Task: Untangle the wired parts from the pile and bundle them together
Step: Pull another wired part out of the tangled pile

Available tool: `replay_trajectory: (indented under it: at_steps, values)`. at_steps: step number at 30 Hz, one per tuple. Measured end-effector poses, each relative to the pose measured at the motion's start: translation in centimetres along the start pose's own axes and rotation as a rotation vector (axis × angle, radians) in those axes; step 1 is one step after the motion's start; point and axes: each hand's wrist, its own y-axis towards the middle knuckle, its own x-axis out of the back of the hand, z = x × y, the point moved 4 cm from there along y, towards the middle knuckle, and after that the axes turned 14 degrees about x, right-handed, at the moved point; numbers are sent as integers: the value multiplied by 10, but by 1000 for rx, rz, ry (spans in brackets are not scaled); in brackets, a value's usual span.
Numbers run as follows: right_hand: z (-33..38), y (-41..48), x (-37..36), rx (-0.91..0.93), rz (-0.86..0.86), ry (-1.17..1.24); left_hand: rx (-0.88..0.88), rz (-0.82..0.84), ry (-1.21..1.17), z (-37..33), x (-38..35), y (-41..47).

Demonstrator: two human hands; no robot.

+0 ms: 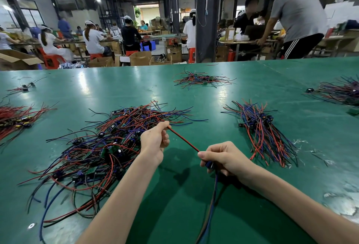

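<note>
Green matting covers the wide desk (136, 88), and the big tangled pile of red, blue and black wires with small green circuit boards (108, 142) is our marker for everything else. Right of the pile and well apart from it lies the neater fanned bundle of red, blue and black wired parts (266, 133).

Our left hand (155, 140) sits at the pile's right edge, wrist cocked up. Its fingers (164, 136) are curled and pinch the thin red-and-black paired wire (183, 139). Our right hand (223, 158) is between the pile and the bundle, knuckles up. Its fingers (219, 147) are clamped round the small blue connector block (208, 165) at that wire's end, and dark leads hang from it toward us. The wire runs taut between the two hands. We cannot tell whether its far end is caught in the pile.

We judge the step to be drawing one part free. To do it well, we should grip the block rather than the leads and slide the left pinch toward the pile, feeling for snags. Pulling low and slowly should avoid dragging neighbouring loops along.
</note>
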Motion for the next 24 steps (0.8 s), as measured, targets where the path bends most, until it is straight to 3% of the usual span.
replay_trajectory:
  at_steps: [5, 10, 12, 15, 18, 24]
  values:
    - [2, 0, -2, 7, 16, 12, 273, 156, -218, 6, -2, 2]
    - [4, -1, -2, 7, 14, 13, 389, 248, -324, 10, -4, 1]
    - [4, -1, 0, 7, 5, 5, 333, 207, -267, 9, -4, 1]
    - [5, 0, 3, 11, -39, 7, 82, 63, -60, 3, -2, 3]
    - [4, 0, 6, 9, -73, 13, -59, 12, 42, 0, -3, -2]
    - [2, 1, 10, 8, -227, 75, -26, 185, 166, 15, -18, -20]
